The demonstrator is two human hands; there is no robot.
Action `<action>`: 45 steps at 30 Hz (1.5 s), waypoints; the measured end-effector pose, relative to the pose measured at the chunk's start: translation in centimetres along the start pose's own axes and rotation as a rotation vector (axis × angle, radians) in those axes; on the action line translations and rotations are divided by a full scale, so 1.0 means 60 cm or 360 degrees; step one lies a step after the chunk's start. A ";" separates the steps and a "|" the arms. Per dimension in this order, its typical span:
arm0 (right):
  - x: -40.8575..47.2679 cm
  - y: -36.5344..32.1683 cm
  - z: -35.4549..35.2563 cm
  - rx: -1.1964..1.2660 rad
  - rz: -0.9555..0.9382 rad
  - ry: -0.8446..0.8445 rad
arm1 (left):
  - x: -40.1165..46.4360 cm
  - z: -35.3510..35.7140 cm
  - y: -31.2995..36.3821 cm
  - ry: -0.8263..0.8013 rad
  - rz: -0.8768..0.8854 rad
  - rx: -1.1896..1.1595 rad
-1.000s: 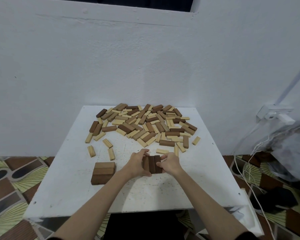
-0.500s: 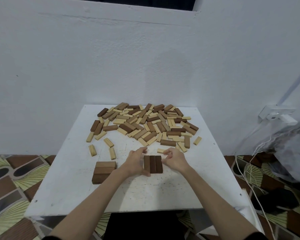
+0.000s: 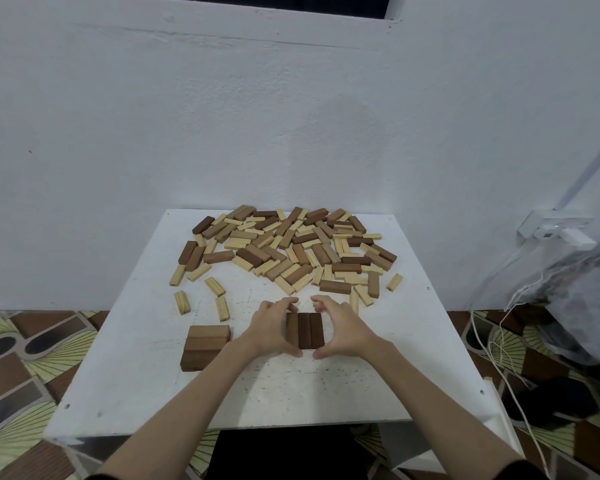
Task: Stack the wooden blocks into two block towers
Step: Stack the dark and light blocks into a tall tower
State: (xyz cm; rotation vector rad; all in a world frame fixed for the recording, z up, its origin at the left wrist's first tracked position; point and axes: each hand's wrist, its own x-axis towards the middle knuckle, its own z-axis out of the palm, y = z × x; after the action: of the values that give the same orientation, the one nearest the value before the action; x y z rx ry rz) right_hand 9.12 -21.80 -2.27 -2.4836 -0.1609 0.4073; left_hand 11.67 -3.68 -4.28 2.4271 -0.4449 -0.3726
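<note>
Three dark brown blocks (image 3: 305, 330) lie side by side as one flat row on the white table (image 3: 291, 393). My left hand (image 3: 269, 327) cups the row's left side, and my right hand (image 3: 342, 329) cups its right side. On both hands the fingers arch over the far end and the thumbs sit at the near corners. To the left stands a low stack of mid-brown blocks (image 3: 207, 344), untouched. A big loose pile of light and dark blocks (image 3: 291, 247) covers the far half of the table.
A few stray pale blocks (image 3: 182, 302) lie left of the pile, and more lie just behind my right hand. The wall rises right behind the table. A wall socket (image 3: 555, 232), white cables (image 3: 499, 341) and a plastic bag (image 3: 575, 299) are off the right edge.
My hands let go of the three-block row and drew slightly apart half a second ago. Now they have closed in around its sides again. The row lies flat in the same spot.
</note>
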 end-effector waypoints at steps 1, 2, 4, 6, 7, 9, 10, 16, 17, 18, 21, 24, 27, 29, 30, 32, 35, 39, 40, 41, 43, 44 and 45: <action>0.002 0.001 0.002 -0.0027 -0.0001 -0.0004 | 0.000 0.000 0.000 -0.0005 0.0001 0.0003; 0.003 0.000 0.002 -0.0037 -0.0002 -0.0007 | 0.000 0.001 0.001 -0.0008 0.0000 0.0002; 0.006 0.000 0.002 -0.0016 -0.0009 -0.0004 | 0.001 0.001 0.001 -0.0004 0.0000 -0.0005; 0.009 0.000 0.002 0.0005 -0.0018 -0.0001 | 0.001 0.001 0.002 0.0003 0.0003 -0.0004; 0.011 -0.001 0.002 0.0004 -0.0026 -0.0002 | 0.002 0.000 0.003 0.0005 0.0008 -0.0003; 0.014 -0.001 0.004 -0.0010 -0.0042 -0.0006 | 0.002 0.000 0.004 0.0004 0.0018 -0.0008; 0.015 -0.001 0.005 -0.0017 -0.0048 -0.0007 | 0.002 0.001 0.004 0.0002 0.0021 -0.0016; 0.018 -0.005 0.008 -0.0042 -0.0094 0.0001 | 0.003 0.002 0.004 -0.0002 0.0020 -0.0039; 0.018 -0.005 0.008 -0.0039 -0.0094 0.0000 | 0.004 0.002 0.004 -0.0002 0.0024 -0.0031; 0.018 -0.005 0.009 -0.0036 -0.0094 -0.0002 | 0.004 0.002 0.004 -0.0001 0.0028 -0.0026; 0.018 -0.007 0.008 -0.0033 -0.0098 0.0001 | 0.005 0.002 0.004 0.0001 0.0032 -0.0032; 0.018 -0.004 0.009 -0.0026 -0.0089 0.0011 | 0.005 0.000 0.003 -0.0005 0.0017 -0.0014; 0.018 -0.001 0.009 -0.0013 -0.0057 0.0010 | 0.004 0.000 0.003 -0.0007 0.0010 -0.0012; 0.017 -0.002 0.009 -0.0001 -0.0052 0.0001 | 0.004 0.001 0.004 -0.0004 0.0004 -0.0043; 0.017 -0.002 0.009 0.0007 -0.0054 -0.0003 | 0.004 0.002 0.004 -0.0003 0.0005 -0.0055; 0.016 -0.003 0.008 0.0013 -0.0060 -0.0005 | 0.005 0.003 0.006 -0.0004 0.0014 -0.0079; 0.016 -0.002 0.008 -0.0006 -0.0074 0.0002 | 0.007 0.003 0.005 -0.0005 0.0026 -0.0085; 0.014 -0.002 0.009 0.0018 -0.0083 0.0014 | 0.009 0.004 0.001 0.0001 0.0030 -0.0104; 0.014 -0.002 0.009 0.0022 -0.0084 0.0017 | 0.009 0.005 -0.001 -0.0002 0.0026 -0.0114; 0.014 -0.003 0.008 0.0022 -0.0084 0.0017 | 0.009 0.005 -0.002 -0.0007 0.0025 -0.0120; 0.014 -0.005 0.008 0.0018 -0.0082 0.0016 | 0.010 0.005 -0.003 -0.0007 0.0026 -0.0121; 0.013 -0.007 0.008 0.0020 -0.0082 0.0015 | 0.010 0.006 -0.004 -0.0002 0.0028 -0.0122; 0.013 -0.007 0.008 0.0023 -0.0081 0.0013 | 0.011 0.006 -0.005 0.0003 0.0028 -0.0122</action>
State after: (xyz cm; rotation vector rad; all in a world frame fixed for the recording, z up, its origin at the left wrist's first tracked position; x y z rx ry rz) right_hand 9.69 -21.04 -2.56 -2.4614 -0.2169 0.3754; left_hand 12.18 -3.92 -4.85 2.3475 -0.4426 -0.3729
